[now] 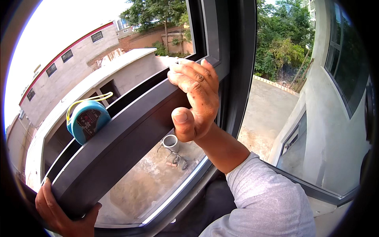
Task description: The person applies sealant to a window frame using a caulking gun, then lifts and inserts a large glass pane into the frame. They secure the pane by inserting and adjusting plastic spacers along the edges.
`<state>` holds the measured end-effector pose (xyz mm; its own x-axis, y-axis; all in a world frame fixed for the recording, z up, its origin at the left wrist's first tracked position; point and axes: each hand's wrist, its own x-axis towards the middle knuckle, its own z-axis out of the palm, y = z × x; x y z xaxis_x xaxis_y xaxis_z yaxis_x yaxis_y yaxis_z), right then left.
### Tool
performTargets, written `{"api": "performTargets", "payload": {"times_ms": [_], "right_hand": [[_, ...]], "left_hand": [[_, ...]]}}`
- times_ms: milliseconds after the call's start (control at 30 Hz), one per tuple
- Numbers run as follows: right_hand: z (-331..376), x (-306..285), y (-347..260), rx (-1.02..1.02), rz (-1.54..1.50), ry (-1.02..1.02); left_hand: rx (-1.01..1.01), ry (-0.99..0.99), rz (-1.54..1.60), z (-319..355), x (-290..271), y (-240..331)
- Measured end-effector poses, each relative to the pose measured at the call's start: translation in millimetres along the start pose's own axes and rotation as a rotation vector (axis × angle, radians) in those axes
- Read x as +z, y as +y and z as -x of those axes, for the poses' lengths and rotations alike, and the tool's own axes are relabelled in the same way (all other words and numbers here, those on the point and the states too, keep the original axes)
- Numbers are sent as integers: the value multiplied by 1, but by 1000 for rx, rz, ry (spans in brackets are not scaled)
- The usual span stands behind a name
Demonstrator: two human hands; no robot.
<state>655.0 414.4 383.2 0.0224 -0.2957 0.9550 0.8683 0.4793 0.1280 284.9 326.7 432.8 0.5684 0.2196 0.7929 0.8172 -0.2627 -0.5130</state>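
Observation:
A dark grey metal window-frame bar (126, 134) runs slantwise from lower left to upper right, in front of the glass. My right hand (195, 98) grips its upper end, fingers hooked over the top edge and thumb pressed on the near face. My left hand (63, 211) holds the lower end from beneath, fingers wrapped around its corner. A blue round tape measure (87, 119) with a yellow wrist loop rests on top of the bar, between my two hands and nearer the left one.
A dark vertical window post (237, 67) stands just right of my right hand. Through the glass lie a concrete yard (268, 110), a grey pipe section (170, 142), low buildings and trees. A white wall with another window (339, 102) is at right.

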Motion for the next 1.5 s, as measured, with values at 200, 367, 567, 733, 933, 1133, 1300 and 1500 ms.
{"api": "performTargets", "payload": {"times_ms": [200,367,567,733,933,1133,1300,1500], "right_hand": [[-3,-4,-9,-48,3,-239],[66,-68,-33,318,-404,-192],[209,-188,-80,1071,-445,-718],[267,-217,-128,1240,-500,-1212],[256,-202,-154,1018,-612,-1409],[263,-203,-169,1040,-662,-1502],[271,-211,-178,1047,-666,-1598],[260,-203,-186,973,-672,-1668]], "left_hand": [[-180,-120,-95,55,1,-16],[-273,137,534,136,-13,26],[-1506,53,245,403,-37,74],[-1820,-444,133,542,-25,123],[-1802,-603,143,595,15,122],[-1924,-580,259,632,21,116],[-1814,-587,276,596,-5,119],[-1503,-369,553,451,-78,76]]}}
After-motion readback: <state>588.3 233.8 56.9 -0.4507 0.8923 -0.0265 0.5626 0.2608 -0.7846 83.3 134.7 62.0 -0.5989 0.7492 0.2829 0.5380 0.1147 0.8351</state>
